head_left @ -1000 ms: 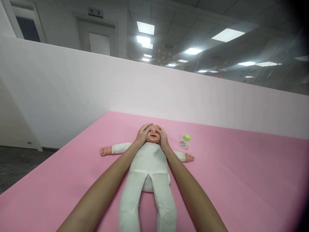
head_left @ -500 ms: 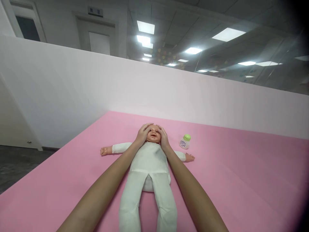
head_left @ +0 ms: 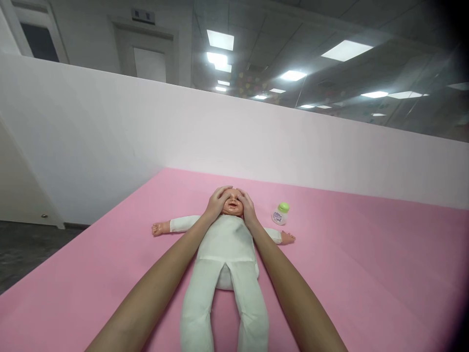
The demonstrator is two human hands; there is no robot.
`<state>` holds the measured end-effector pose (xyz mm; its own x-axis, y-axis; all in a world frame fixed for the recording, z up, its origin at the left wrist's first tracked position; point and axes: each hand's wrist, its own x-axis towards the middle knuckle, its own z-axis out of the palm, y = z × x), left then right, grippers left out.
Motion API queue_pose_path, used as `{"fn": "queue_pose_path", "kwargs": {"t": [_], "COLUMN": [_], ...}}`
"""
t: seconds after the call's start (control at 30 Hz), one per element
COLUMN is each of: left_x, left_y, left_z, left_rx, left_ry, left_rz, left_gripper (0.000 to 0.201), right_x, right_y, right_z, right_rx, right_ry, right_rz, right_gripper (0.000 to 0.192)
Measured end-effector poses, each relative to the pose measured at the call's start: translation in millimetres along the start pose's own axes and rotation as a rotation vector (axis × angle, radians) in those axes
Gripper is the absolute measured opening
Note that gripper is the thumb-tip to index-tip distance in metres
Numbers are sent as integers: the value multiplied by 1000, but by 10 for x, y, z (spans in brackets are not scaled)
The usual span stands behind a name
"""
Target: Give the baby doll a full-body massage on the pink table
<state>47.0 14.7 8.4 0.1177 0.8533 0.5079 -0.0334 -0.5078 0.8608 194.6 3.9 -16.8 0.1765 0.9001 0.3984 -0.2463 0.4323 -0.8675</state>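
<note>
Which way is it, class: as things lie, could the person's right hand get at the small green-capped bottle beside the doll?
Probably yes. The right hand rests on the doll's head, and only bare pink mat lies between it and the bottle.
</note>
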Motion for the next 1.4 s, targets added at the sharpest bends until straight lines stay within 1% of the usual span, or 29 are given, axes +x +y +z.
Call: {"fn": "queue_pose_path", "kwargs": {"t": [0.2, 0.6, 0.8, 1.0, 1.13, 1.23, 1.4], "left_x": [21, 8, 24, 26, 5, 13, 35], "left_y": [-41, -5, -41, -55, -31, -39, -60], "left_z": [7, 11, 9, 4, -6, -7, 2], "left_rx": [-9, -11, -15, -29, -25, -35, -50], "left_ry": [10, 12, 8, 7, -13, -4, 4], "left_rz": [-9, -16, -17, 1, 6, -12, -8], "left_gripper": [34, 35, 35, 34, 37, 35, 33], "right_x": [4, -8, 2, 14, 7, 4, 17], "right_y": [-1, -37, -6, -9, -8, 0, 12], "right_z": [-7, 10, -4, 9, -1, -11, -12], "right_rx": [-6, -4, 1, 12, -13, -21, -12], "right_ry": [3, 7, -1, 14, 2, -4, 8], "right_rz": [-12, -10, 1, 4, -9, -6, 3], "right_gripper": [41, 41, 42, 36, 40, 43, 40]}}
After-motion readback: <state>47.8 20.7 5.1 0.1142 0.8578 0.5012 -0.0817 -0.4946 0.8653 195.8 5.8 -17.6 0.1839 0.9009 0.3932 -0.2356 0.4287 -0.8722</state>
